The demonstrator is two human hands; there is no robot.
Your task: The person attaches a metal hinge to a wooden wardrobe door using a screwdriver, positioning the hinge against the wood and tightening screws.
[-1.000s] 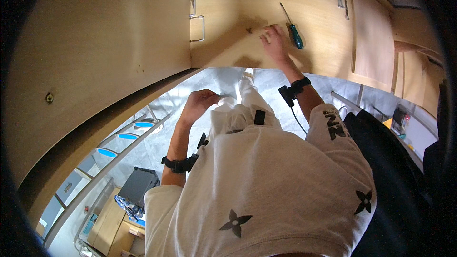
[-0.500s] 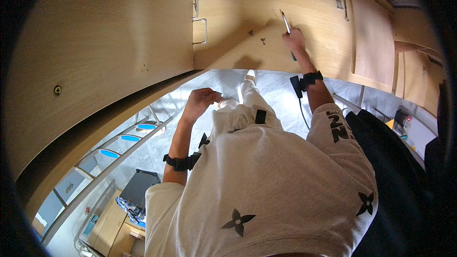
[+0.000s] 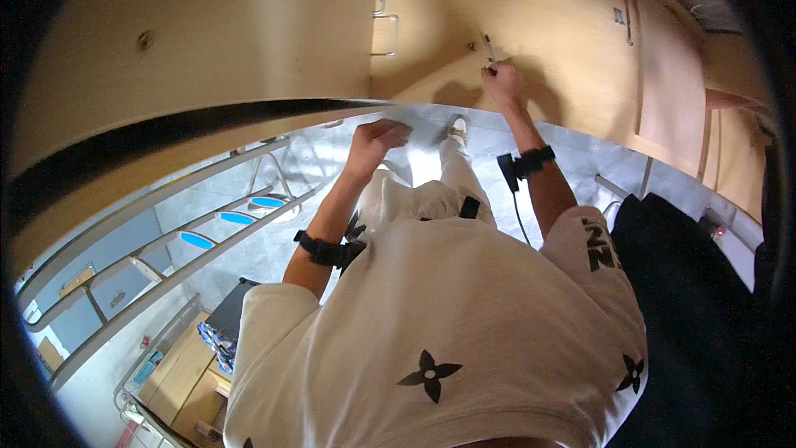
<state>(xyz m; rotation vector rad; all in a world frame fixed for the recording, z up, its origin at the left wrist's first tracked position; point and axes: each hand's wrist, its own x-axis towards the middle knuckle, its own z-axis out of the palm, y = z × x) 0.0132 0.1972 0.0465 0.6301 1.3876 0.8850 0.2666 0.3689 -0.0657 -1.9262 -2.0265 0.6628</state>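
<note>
My right hand (image 3: pixel 504 85) is closed around a slim tool with a pale metal shaft and a dark tip, which looks like a screwdriver (image 3: pixel 489 47). Its handle is hidden in the fist. The hand rests low over the wooden surface, beside a small dark cluster of what look like screws (image 3: pixel 472 46). Another cluster, close to the knuckles, is mostly covered. Off the near edge of the wood, my left hand (image 3: pixel 380 143) hangs above the floor. Motion smears its fingers, and whether anything is in them does not show.
A large wooden panel (image 3: pixel 249 25) fills the upper left, with metal handles (image 3: pixel 385 35) along its side. Below it stands a metal ladder (image 3: pixel 236 217) with blue-topped steps. A dark cloth (image 3: pixel 672 307) hangs at the right, and a pale board (image 3: pixel 672 83) lies farther right.
My right hand has drawn nearer to the screw clusters, and the tool's handle end no longer shows. My left hand has risen toward the wood's edge. The whole view has shifted.
</note>
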